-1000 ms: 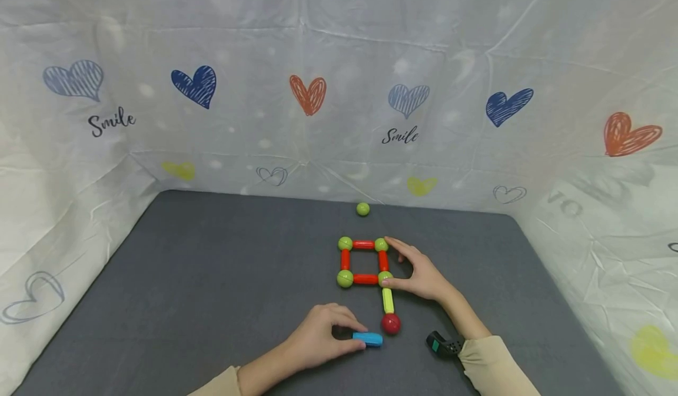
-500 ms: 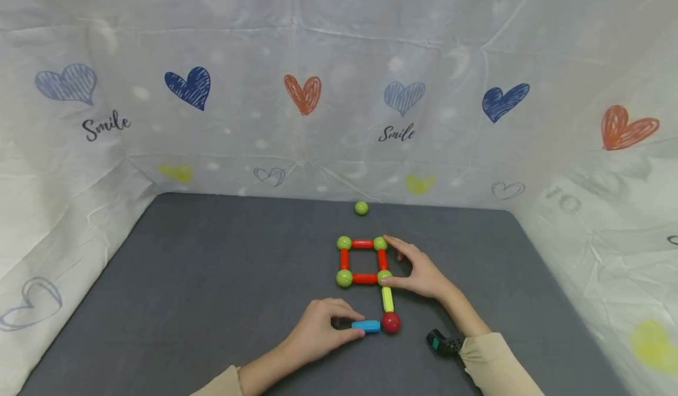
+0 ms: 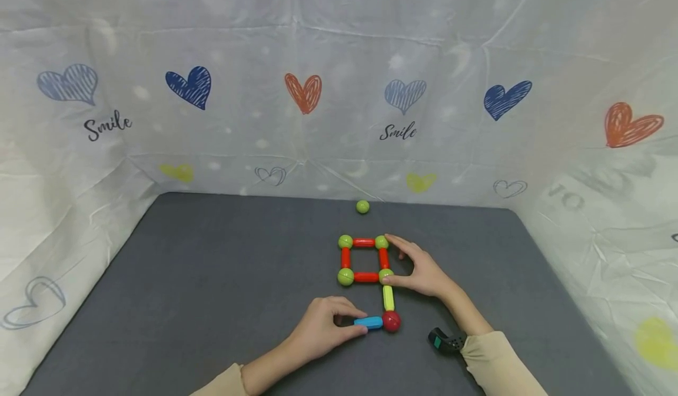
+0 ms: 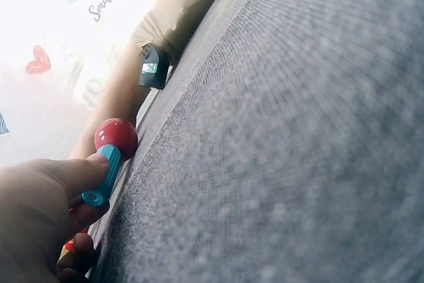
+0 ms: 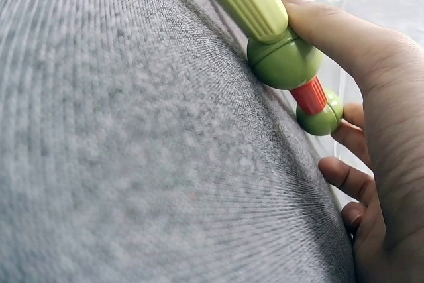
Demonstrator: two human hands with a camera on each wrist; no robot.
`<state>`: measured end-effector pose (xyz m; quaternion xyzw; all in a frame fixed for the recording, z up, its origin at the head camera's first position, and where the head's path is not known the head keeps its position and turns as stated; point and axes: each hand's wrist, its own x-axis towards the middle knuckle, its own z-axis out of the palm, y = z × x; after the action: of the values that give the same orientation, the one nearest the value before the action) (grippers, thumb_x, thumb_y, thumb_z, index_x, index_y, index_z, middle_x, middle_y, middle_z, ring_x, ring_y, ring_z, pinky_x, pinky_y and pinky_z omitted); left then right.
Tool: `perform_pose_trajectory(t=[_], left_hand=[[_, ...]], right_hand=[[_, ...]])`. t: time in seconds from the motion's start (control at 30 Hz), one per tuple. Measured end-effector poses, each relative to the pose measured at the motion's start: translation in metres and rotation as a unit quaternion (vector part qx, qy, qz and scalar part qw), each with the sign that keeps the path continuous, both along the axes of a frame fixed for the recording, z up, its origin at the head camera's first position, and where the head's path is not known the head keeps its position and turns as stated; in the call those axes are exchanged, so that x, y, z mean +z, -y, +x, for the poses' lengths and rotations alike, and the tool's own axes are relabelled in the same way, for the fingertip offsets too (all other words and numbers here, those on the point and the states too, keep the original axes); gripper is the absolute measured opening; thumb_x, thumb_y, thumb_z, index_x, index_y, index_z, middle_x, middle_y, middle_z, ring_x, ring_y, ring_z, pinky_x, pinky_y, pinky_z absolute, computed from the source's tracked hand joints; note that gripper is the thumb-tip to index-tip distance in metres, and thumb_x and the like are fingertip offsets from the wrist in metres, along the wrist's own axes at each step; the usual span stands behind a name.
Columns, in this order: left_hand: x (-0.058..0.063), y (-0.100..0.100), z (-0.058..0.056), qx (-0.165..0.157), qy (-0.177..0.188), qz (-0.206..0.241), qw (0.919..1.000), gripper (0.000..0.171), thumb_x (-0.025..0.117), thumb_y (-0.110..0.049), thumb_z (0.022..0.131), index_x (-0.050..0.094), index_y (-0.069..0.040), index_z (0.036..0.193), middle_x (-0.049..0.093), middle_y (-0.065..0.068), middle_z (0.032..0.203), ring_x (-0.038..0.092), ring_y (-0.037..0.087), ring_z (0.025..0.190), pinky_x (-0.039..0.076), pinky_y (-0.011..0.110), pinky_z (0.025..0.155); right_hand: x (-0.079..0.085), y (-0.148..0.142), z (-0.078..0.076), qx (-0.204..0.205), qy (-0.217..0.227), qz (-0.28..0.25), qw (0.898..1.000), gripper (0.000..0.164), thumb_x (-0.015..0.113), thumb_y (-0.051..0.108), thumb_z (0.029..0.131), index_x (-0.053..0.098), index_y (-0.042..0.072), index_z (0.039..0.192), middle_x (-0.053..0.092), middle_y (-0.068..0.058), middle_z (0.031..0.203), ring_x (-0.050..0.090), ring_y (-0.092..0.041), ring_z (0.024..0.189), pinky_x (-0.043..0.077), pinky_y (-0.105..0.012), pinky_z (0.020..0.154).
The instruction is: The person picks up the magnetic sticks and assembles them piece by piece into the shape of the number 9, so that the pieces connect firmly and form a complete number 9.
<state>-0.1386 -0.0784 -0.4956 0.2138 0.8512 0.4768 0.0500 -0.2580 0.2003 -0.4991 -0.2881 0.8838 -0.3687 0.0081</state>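
Note:
My left hand (image 3: pixel 324 329) pinches a blue magnetic rod (image 3: pixel 371 322) between thumb and fingers. The rod's right end meets a red ball (image 3: pixel 391 322), as the left wrist view shows too, where the blue rod (image 4: pixel 105 175) points at the red ball (image 4: pixel 116 138). A yellow-green rod (image 3: pixel 388 298) runs from the red ball up to a square of red rods (image 3: pixel 365 277) and green balls (image 3: pixel 345 276). My right hand (image 3: pixel 422 272) grips the square's right side, thumb at the near green ball (image 5: pixel 285 61) and a finger at the far green ball (image 5: pixel 320 114).
A loose green ball (image 3: pixel 362 206) lies near the back edge of the grey tabletop (image 3: pixel 222 266). A black wristband device (image 3: pixel 446 341) is on my right wrist. White sheeting with printed hearts (image 3: pixel 303 93) rises behind the table and along both sides.
My left hand has moved the blue rod slightly away from me and rightward, from apart to touching the red ball. My right hand has kept its hold on the square.

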Motion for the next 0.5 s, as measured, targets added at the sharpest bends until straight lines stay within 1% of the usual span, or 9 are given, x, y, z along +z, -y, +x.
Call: perform_pose_trajectory(t=[0.13, 0.3, 0.5], left_hand=[[0.0007, 0.0000, -0.0004, -0.002, 0.000, -0.007, 1.0000, 0.019, 0.090, -0.028, 0.088, 0.087, -0.025, 0.107, 0.072, -0.020, 0.090, 0.053, 0.001, 0.069, 0.045, 0.020, 0.062], [0.0004, -0.0007, -0.0031, -0.012, -0.010, -0.025, 0.9996, 0.021, 0.089, -0.027, 0.089, 0.087, -0.025, 0.109, 0.073, -0.020, 0.093, 0.054, 0.000, 0.072, 0.047, 0.019, 0.065], [0.0001, -0.0006, -0.0058, -0.026, -0.021, -0.026, 0.9991, 0.021, 0.089, -0.027, 0.089, 0.087, -0.025, 0.110, 0.074, -0.018, 0.093, 0.056, -0.002, 0.076, 0.048, 0.019, 0.068]], right_hand=[[-0.0005, -0.0002, -0.0009, 0.002, -0.003, 0.000, 1.000, 0.093, 0.088, 0.041, 0.085, 0.045, 0.017, 0.163, 0.053, -0.009, 0.155, 0.052, -0.017, 0.105, 0.045, -0.044, 0.090], [-0.0004, -0.0004, -0.0007, 0.002, -0.003, -0.001, 1.000, 0.093, 0.088, 0.041, 0.085, 0.045, 0.017, 0.163, 0.054, -0.009, 0.154, 0.051, -0.016, 0.104, 0.044, -0.043, 0.088], [0.0003, 0.0003, -0.0005, 0.002, -0.003, 0.001, 1.000, 0.093, 0.088, 0.042, 0.085, 0.045, 0.017, 0.163, 0.053, -0.009, 0.157, 0.052, -0.017, 0.105, 0.045, -0.043, 0.089]])
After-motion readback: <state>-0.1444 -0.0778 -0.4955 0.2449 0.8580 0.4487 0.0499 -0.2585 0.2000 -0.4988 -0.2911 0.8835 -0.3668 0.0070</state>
